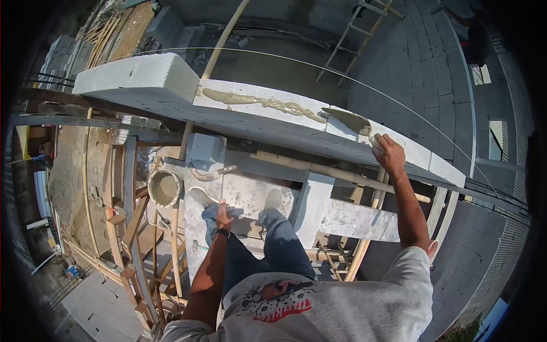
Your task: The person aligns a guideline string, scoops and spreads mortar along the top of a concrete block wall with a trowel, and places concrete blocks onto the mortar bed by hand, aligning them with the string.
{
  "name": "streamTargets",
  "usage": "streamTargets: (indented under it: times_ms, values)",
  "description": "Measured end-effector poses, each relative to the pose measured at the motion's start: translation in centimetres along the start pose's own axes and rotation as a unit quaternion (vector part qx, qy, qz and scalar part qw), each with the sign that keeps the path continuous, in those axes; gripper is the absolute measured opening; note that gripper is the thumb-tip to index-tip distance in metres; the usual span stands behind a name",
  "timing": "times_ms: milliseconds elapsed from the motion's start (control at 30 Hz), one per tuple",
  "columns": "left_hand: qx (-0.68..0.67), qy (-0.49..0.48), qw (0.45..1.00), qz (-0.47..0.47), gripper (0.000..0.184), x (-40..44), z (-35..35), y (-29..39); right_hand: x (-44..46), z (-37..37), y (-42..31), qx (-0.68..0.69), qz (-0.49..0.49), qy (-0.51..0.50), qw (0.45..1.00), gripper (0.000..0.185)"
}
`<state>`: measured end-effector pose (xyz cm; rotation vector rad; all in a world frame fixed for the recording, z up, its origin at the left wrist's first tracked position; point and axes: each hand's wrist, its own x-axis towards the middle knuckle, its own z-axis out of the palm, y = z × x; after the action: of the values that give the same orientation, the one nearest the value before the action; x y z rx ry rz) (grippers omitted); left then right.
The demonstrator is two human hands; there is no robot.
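My right hand (389, 154) is closed around the handle of a trowel (348, 121), whose blade lies against the top of the white block wall (399, 138). Left of the blade, a wet strip of grey mortar (262, 104) runs along the wall top. Down by my knee, my left hand (225, 218) is closed on a thin, pale curved piece (200, 189); its kind is unclear. A bucket (165, 189) holding grey mortar stands left of that hand.
A large white block (139, 74) sits on the wall's left end. A string (273, 55) stretches above the wall. Loose blocks (313, 199) and bamboo poles (336, 175) surround my feet on the scaffold. A ladder (359, 34) leans beyond the wall. Left, the ground lies far below.
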<state>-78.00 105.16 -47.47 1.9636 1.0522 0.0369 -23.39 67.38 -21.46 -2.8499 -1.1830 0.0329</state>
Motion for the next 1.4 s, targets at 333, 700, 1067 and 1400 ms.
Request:
streamTargets:
  times_ms: [333,700,1067,1400]
  values:
    - [-0.311,0.001,0.903,-0.297,0.078,1.5,-3.6,7.7,9.7,2.7,-17.7,0.050,-0.083,0.052,0.994,0.043]
    - [-0.291,-0.124,0.917,-0.241,0.082,4.7,-9.2,11.4,1.8,0.6,-21.2,0.244,0.306,0.061,0.918,0.037]
    - [-0.237,-0.040,0.937,-0.252,0.073,8.5,-16.0,9.1,-3.4,1.3,-18.8,0.673,0.553,0.026,0.491,0.042]
    - [-0.342,-0.087,0.895,-0.272,0.081,6.7,-10.9,11.3,7.3,2.7,-36.2,0.727,0.445,-0.085,0.517,0.041]
